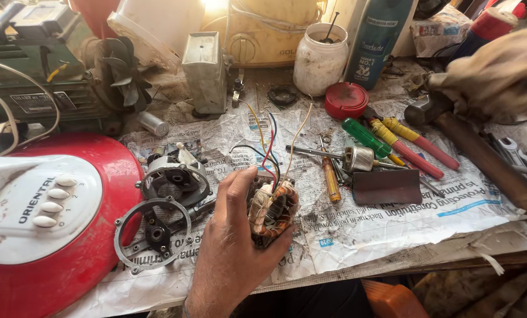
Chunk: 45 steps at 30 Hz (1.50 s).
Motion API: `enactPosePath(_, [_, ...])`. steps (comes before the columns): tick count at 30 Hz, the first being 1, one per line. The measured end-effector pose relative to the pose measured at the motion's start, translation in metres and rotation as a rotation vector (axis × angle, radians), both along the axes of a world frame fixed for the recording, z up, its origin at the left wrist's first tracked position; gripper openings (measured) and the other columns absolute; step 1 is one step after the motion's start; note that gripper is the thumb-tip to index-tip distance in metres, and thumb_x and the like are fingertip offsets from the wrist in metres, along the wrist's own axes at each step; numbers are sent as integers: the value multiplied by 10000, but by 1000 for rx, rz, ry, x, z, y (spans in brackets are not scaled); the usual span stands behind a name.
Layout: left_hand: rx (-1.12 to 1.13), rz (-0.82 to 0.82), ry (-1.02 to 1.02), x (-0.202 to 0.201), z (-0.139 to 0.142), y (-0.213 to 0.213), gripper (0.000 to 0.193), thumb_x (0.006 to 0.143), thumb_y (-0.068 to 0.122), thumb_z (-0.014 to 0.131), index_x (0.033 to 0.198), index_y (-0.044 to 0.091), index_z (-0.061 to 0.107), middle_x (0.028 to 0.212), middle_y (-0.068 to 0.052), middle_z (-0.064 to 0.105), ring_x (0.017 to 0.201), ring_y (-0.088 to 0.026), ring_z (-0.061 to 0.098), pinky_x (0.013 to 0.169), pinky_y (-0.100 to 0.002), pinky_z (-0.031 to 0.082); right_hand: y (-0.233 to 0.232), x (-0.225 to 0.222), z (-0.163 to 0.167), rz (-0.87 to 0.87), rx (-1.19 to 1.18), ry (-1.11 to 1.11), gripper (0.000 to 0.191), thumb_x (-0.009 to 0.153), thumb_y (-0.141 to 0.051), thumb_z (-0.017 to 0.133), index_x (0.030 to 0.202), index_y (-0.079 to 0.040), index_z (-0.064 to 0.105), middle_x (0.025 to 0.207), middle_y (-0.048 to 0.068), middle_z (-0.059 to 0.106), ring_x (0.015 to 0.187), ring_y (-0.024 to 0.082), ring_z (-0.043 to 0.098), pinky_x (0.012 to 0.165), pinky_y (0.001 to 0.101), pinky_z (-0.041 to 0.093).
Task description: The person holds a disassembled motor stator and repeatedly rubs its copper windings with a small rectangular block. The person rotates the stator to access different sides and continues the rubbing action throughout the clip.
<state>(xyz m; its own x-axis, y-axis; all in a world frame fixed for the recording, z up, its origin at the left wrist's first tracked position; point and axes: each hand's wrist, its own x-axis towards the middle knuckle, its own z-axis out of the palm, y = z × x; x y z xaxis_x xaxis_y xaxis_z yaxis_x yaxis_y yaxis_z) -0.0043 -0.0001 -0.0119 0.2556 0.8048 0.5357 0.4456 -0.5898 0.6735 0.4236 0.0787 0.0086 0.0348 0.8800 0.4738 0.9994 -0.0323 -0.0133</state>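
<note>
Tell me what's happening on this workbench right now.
A person's left hand grips a motor stator with copper windings and coloured wires, resting it on newspaper spread over the bench. Beside it lie motor housing parts and a red fan base. Screwdrivers and a hammer lie to the right. The right hand isn't visible.

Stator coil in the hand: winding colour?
Copper-orange windings with whitish insulation wrap on the stator coil, held in the left hand. Head view shows it best.
</note>
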Motion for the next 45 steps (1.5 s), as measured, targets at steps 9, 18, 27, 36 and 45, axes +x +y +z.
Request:
enactPosePath(9, [-55,29,-5,1,2,-2,954,731,191,884,1476,108,295,1399,-243,494,1136,-418,691,866,-481,626,23,-3,12,-6,10,4,602,970,-420,606,1427,-28,585,1163,269,714,1109,413,682,968,498,543])
enactPosePath(18, [-40,28,32,1,2,0,966,728,200,890,1475,97,287,1402,-255,465,1163,-421,663,869,-471,628,-31,7,-17,-1,-60,-23,625,1010,-443,560,1472,-22,553,1163,289,705,1104,438,677,967,516,541])
enactPosePath(27, [-60,17,14,0,-2,3,969,720,187,889,1468,102,280,1385,-243,472,1165,-392,674,885,-455,632,-9,35,7,-140,-109,-24,648,1051,-466,513,1517,-16,522,1162,309,696,1100,464,672,965,535,538])
enactPosePath(36, [-75,15,27,0,-1,3,973,712,193,898,1460,102,283,1373,-247,477,1150,-400,667,864,-460,626,-43,62,-12,-33,55,-29,257,1117,-214,643,1246,1,699,1162,260,725,1072,355,715,964,441,573])
enactPosePath(45, [20,13,28,1,2,-2,930,705,175,897,1434,90,326,1409,-251,483,1094,-438,690,833,-481,622,-70,20,1,75,310,52,202,969,-43,776,1155,18,726,1131,206,667,1020,313,692,918,380,560])
